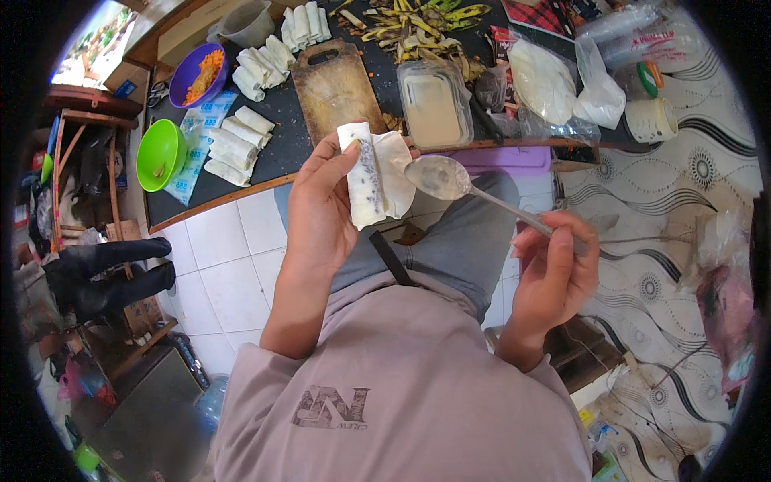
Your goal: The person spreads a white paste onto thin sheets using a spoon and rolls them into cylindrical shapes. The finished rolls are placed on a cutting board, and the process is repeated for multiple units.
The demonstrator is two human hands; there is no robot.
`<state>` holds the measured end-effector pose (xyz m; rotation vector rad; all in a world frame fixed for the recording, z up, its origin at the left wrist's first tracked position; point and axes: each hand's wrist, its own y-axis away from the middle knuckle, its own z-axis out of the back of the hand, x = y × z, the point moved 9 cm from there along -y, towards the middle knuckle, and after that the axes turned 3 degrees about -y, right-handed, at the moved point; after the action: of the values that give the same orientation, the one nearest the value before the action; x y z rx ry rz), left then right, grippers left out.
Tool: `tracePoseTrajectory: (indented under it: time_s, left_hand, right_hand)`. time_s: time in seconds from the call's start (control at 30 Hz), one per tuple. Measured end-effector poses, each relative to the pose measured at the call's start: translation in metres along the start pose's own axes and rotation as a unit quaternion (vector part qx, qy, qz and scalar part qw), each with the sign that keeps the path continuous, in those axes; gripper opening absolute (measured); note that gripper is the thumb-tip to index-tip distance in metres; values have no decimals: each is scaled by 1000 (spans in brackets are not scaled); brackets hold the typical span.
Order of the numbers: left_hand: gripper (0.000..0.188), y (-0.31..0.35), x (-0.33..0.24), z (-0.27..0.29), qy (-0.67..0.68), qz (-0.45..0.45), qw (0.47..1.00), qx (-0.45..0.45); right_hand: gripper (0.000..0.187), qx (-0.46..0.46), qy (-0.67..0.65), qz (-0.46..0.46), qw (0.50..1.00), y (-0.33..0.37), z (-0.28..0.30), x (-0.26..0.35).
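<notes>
I have the left hand curled round a part-rolled wrapper, right hand pinching a spoon; likely sealing; right-side flap wants folding.

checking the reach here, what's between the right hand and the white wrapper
The metal spoon spans that stretch in the head view: handle in the right hand, scoop end close by the white wrapper; touching or not is unclear.

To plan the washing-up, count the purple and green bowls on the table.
2: the purple bowl at upper left, with orange shreds in it, and the green bowl below it in the picture.
</notes>
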<state>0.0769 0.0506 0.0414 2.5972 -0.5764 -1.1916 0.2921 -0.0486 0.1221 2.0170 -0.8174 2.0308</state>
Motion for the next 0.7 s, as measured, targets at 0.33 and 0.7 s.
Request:
tracePoseTrajectory:
  time_s: [0.33, 0.7]
  left_hand:
    - [37, -2, 7, -7, 3, 7, 1000, 13]
    - [34, -1, 8, -8, -14, 17, 1000, -9]
  right_hand:
    - [19, -31, 33, -9, 999, 1, 7, 7]
    - [18, -11, 50, 26, 998, -1, -5, 4]
